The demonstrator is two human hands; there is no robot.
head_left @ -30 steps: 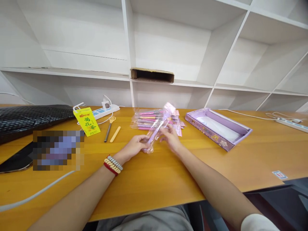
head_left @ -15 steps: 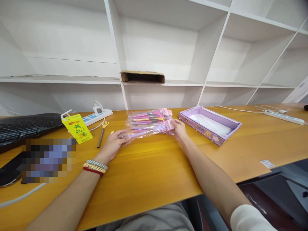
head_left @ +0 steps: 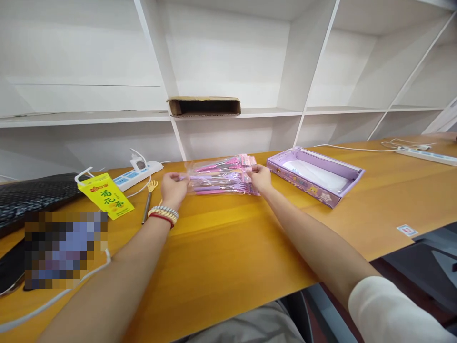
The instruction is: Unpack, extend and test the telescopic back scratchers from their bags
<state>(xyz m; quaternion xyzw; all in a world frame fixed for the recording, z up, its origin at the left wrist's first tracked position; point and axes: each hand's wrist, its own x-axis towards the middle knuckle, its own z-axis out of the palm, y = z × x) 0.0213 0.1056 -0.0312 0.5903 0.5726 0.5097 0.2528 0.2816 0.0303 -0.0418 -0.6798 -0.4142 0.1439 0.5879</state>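
The purple packet [head_left: 207, 178], aslant a second ago, now runs sideways over the pile of packets [head_left: 228, 164], seemingly lined up with them, ends pinched by the left hand [head_left: 174, 190] and right hand [head_left: 260, 179].

A wooden tabletop [head_left: 221, 252], well laden along its far side!
From its middle, 12 o'clock is taken by clear packets of pink and purple sticks [head_left: 224, 177], bunched together; 2 o'clock is held by an open purple box [head_left: 303, 184], with a white power strip [head_left: 433, 157] set farther out, and 3 is marked by a small square sticker [head_left: 407, 230]. Over at 10, a fork-ended stick [head_left: 146, 207] is seen, another power strip [head_left: 126, 179] placed behind it; 9 is filled by a yellow packet [head_left: 107, 195] and a black bundle [head_left: 39, 197], 8 is crossed by a white cable [head_left: 53, 300]!
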